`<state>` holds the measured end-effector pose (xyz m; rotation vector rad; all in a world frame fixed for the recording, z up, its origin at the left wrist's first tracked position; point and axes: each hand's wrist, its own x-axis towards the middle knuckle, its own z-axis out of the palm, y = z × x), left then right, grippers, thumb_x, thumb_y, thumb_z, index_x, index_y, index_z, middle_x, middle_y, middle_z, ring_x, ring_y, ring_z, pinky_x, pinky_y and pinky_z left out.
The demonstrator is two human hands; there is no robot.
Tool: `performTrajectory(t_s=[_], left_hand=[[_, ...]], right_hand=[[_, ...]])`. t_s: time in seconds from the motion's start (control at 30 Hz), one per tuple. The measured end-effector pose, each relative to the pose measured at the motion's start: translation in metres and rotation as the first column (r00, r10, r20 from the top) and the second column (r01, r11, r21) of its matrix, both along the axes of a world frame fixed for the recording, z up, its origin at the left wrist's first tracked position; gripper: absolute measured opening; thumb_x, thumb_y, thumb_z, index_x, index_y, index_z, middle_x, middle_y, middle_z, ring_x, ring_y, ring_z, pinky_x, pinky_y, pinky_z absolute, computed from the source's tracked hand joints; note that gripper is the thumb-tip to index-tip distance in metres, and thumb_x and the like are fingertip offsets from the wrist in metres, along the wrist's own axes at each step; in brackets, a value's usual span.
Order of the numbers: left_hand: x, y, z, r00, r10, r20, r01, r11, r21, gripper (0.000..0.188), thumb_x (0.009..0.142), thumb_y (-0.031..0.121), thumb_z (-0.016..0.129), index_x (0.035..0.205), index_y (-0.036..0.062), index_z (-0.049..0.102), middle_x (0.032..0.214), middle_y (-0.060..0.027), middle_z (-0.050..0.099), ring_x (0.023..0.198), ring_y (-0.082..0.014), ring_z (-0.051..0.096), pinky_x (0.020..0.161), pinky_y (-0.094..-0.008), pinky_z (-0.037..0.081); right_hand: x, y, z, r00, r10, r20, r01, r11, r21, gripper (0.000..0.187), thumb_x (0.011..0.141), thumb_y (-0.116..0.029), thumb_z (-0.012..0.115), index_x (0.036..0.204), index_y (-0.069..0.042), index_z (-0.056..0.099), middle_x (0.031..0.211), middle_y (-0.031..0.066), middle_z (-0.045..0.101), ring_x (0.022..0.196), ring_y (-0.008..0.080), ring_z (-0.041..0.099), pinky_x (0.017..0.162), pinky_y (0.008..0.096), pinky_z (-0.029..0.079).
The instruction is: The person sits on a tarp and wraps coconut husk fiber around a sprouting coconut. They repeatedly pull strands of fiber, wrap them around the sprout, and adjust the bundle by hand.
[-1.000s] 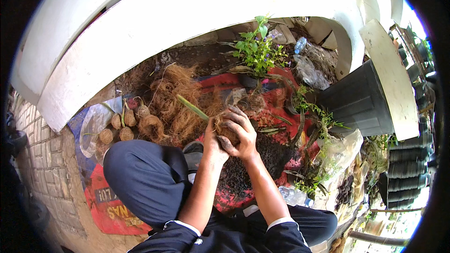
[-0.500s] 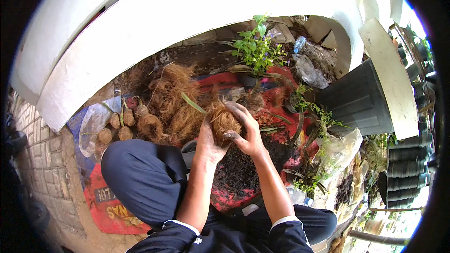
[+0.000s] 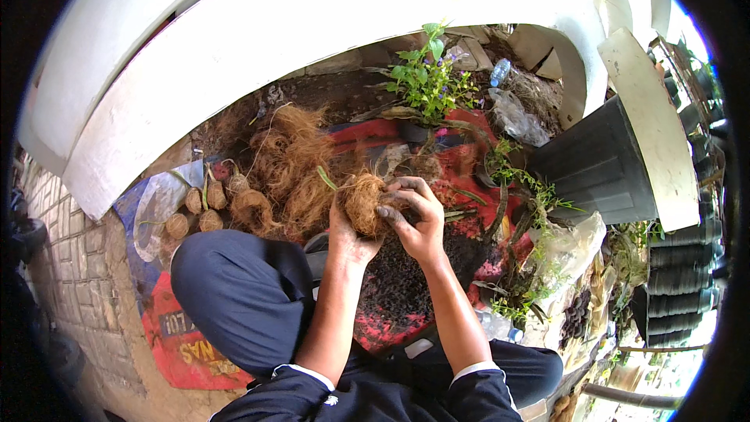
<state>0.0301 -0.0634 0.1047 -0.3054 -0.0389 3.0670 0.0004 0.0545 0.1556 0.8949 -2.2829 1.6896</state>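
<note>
Between my two hands is a ball of brown coconut fibre [image 3: 362, 205], with a green leaf [image 3: 326, 178] sticking out at its upper left. My left hand [image 3: 346, 236] cups the ball from the left and below. On the right side my right hand [image 3: 416, 219] curls its soil-darkened fingers against the fibre. Dark loose soil [image 3: 398, 281] lies on the red sheet [image 3: 375, 139] under my hands. A heap of loose coconut fibre [image 3: 293, 152] is just beyond and left of the ball.
Several finished fibre balls [image 3: 211, 220] with leaves sit at the left. A flowering plant [image 3: 430, 82] grows at the back, near a white curved wall [image 3: 312, 16]. A black pot [image 3: 598, 164] and clear plastic bags [image 3: 574, 246] stand right. My bent knee [image 3: 234, 289] is left.
The fibre ball has shifted slightly left and its leaf tilts more upright. My right hand's fingers have moved from over the top of the ball to its right side.
</note>
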Motion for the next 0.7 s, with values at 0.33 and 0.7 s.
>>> performTrajectory(t_s=[0.33,0.7], left_hand=[[0.001,-0.002,0.016,0.988,-0.028,0.150,0.037,0.998,-0.059,0.039,0.094,0.043,0.044,0.106,0.0093,0.061,0.102,-0.0088,0.065,0.095,-0.0225,0.063,0.085,-0.0420,0.052],[0.003,-0.006,0.022,1.000,-0.005,0.009,0.006,0.997,-0.081,0.037,0.093,0.040,0.048,0.104,0.0074,0.061,0.097,-0.0078,0.067,0.091,-0.0213,0.065,0.084,-0.0359,0.054]], right_hand=[[0.002,-0.001,0.015,0.978,-0.171,0.118,0.169,0.985,0.029,0.017,0.082,-0.009,0.071,0.093,0.002,0.063,0.090,0.0084,0.061,0.081,0.0166,0.058,0.075,0.0268,0.046],[-0.003,0.007,0.030,1.000,-0.025,-0.002,0.025,0.980,0.200,0.025,0.073,-0.014,0.078,0.093,-0.003,0.068,0.102,0.0146,0.062,0.098,0.0268,0.060,0.084,0.0388,0.049]])
